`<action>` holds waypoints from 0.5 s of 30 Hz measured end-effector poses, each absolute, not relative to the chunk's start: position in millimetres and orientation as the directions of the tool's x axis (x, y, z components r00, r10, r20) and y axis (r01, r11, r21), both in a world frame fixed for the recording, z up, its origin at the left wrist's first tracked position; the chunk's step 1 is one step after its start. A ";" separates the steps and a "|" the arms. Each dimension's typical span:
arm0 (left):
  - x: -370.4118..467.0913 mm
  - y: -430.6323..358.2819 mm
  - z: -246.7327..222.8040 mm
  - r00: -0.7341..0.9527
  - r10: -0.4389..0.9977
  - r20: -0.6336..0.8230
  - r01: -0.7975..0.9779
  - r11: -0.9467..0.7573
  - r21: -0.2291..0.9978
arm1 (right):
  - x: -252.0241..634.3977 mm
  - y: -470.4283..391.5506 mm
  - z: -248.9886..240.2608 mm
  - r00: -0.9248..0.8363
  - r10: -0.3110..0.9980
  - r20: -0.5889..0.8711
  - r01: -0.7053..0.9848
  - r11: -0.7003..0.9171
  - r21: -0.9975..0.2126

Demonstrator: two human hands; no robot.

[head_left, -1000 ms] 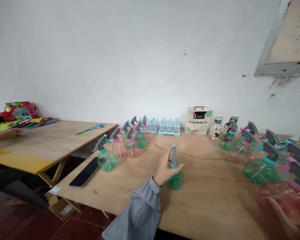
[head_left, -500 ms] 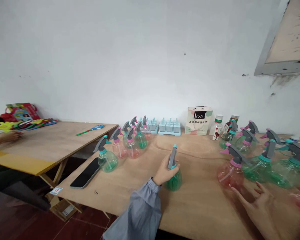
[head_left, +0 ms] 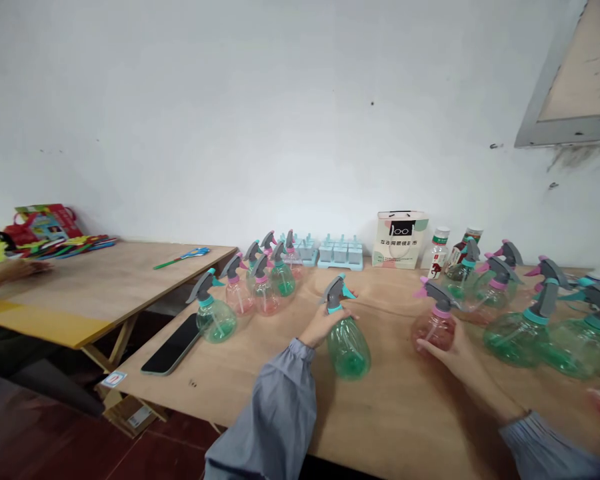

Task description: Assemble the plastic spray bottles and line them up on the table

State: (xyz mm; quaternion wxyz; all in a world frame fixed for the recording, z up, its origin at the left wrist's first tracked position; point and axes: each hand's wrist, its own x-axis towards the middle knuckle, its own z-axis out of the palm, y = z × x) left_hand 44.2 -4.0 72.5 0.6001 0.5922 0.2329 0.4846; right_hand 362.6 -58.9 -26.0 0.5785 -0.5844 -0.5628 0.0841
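Observation:
My left hand [head_left: 325, 325] is closed around the neck of a green spray bottle [head_left: 350, 350], which tilts with its grey and turquoise trigger head leaning left. To the right, my right hand [head_left: 447, 347] grips a pink spray bottle [head_left: 427, 328] by its side, thumb in front; its pink nozzle points left. Just right of that hand stand a green spray bottle [head_left: 513, 339] and another green one [head_left: 577, 347]. A group of pink and green spray bottles, including a green bottle [head_left: 217, 323], stands on the left part of the table.
A phone [head_left: 171, 345] lies near the table's left edge. Against the wall are pale blue popsicle molds [head_left: 340, 255], a paper bag [head_left: 399, 243] and a white-capped bottle [head_left: 437, 253]. On the neighbouring table [head_left: 145, 287], another person's hand [head_left: 13, 270] is near colourful craft strips.
My right hand has taken hold of the pink spray bottle and shifted it left, away from the right group. The green bottle in my left hand has turned and tilted.

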 end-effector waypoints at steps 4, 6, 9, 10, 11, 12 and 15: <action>48.1 3.1 68.1 0.384 0.890 0.245 -0.415 -0.071 0.907 | 331.4 -42.5 -26.9 0.274 0.807 0.523 0.473 0.361 -0.804; 48.9 2.8 63.5 0.369 0.910 0.186 -0.415 -0.018 0.910 | 316.0 -38.1 -29.0 0.289 0.786 0.547 0.447 0.395 -0.803; 47.2 -2.3 63.0 0.391 0.909 0.145 -0.398 0.025 0.917 | 303.6 -36.1 -31.8 0.313 0.758 0.572 0.444 0.416 -0.794; 46.2 -4.4 64.7 0.406 0.900 0.157 -0.403 0.023 0.915 | 302.5 -36.4 -32.7 0.311 0.760 0.571 0.443 0.416 -0.794; 45.3 -6.3 66.8 0.418 0.891 0.177 -0.413 0.013 0.911 | 302.6 -37.1 -33.7 0.309 0.764 0.566 0.440 0.413 -0.797; 44.6 -7.9 68.7 0.430 0.880 0.200 -0.422 0.000 0.907 | 303.5 -38.1 -34.8 0.309 0.770 0.558 0.437 0.406 -0.802; 44.4 -9.2 70.5 0.432 0.869 0.241 -0.438 -0.031 0.898 | 306.1 -41.4 -37.4 0.321 0.779 0.538 0.433 0.385 -0.815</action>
